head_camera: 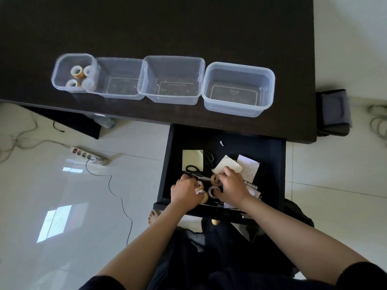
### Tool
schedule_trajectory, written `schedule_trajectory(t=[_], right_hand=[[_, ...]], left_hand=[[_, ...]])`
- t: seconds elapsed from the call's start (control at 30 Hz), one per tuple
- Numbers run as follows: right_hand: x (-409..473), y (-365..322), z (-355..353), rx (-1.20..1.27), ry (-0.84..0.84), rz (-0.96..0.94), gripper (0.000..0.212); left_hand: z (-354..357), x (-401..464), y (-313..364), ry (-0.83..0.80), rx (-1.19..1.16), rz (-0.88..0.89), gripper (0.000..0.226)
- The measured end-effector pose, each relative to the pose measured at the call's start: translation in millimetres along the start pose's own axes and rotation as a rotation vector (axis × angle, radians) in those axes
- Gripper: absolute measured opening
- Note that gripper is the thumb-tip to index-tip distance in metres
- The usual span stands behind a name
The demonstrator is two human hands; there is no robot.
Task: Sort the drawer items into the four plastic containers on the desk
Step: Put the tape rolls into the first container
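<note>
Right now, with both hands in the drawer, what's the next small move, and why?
Probably lift the tape rolls and carry them to the leftmost container. Both the left hand and right hand grip rolls, and that container already holds four; the other three look empty.

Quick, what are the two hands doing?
Left hand: fingers gripping tape rolls in the drawer.
Right hand: fingers gripping more tape rolls.

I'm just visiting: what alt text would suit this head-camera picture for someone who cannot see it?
Both hands, left hand and right hand, grip tape rolls in an open drawer. On the dark desk above stand four clear containers; only the leftmost container holds tape rolls.
</note>
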State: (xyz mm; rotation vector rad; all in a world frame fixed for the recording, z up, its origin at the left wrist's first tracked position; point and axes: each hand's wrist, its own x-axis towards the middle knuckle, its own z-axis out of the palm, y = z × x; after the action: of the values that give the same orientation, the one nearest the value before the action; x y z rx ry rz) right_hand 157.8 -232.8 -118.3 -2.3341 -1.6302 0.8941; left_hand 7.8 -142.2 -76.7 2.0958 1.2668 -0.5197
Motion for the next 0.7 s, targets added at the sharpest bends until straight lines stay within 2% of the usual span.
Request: schedule_trajectory(t=[0.17, 0.37, 0.7], right_hand=[[3.3, -15.5, -11.8, 0.016, 0.07, 0.022, 0.022], [12.4, -60.5, -22.3, 0.069, 0.175, 0.035, 0.023], [74.1, -213.7, -24.5, 0.126, 0.343, -0.147, 0.022]], left_hand=[[-21.4, 0.1, -8.2, 0.014, -0.101, 0.089, 0.038], [-57.8, -6.6, -40.4, 0.115, -0.168, 0.193, 0.031], [-156.3, -15.5, -176.9, 0.302, -0.332, 0.177, 0.02]])
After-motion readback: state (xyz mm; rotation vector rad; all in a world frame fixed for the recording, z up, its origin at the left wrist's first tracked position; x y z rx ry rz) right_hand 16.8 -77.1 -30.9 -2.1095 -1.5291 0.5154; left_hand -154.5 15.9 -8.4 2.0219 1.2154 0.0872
